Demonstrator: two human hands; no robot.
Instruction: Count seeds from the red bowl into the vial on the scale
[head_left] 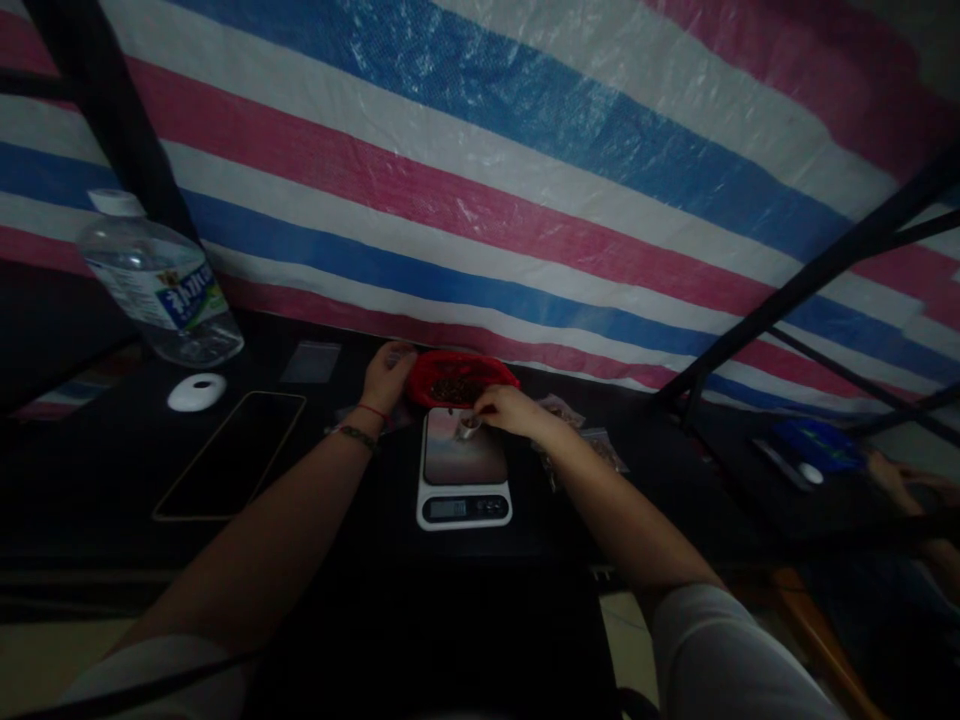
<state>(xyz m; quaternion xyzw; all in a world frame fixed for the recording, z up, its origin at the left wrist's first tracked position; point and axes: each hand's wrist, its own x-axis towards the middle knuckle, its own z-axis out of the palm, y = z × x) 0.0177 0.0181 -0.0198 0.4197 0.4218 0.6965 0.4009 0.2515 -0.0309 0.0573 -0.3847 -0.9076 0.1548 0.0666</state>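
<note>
A red bowl (504, 374) with small brown pieces (454, 389) inside stands against the striped sheet. At its left edge is my left hand (387, 377), fingers curled; a faint clear gleam shows at the fingertips, too dim to name. My right hand (508, 411) pinches a small clear cup (469, 429), which is tilted over the plate of a white kitchen scale (465, 470). Whether the cup touches the plate I cannot tell. A small dark piece lies near the plate's back edge. The digits on the scale's display (448, 509) are too dim to read.
Filled clear bags (602, 450) lie right of the scale. To the left are a phone (232, 455), a flat zip bag (310, 362), a white oval case (196, 392) and a large bottle (161, 280). Another person's hand (892, 480) is at far right, near a blue bowl (817, 445).
</note>
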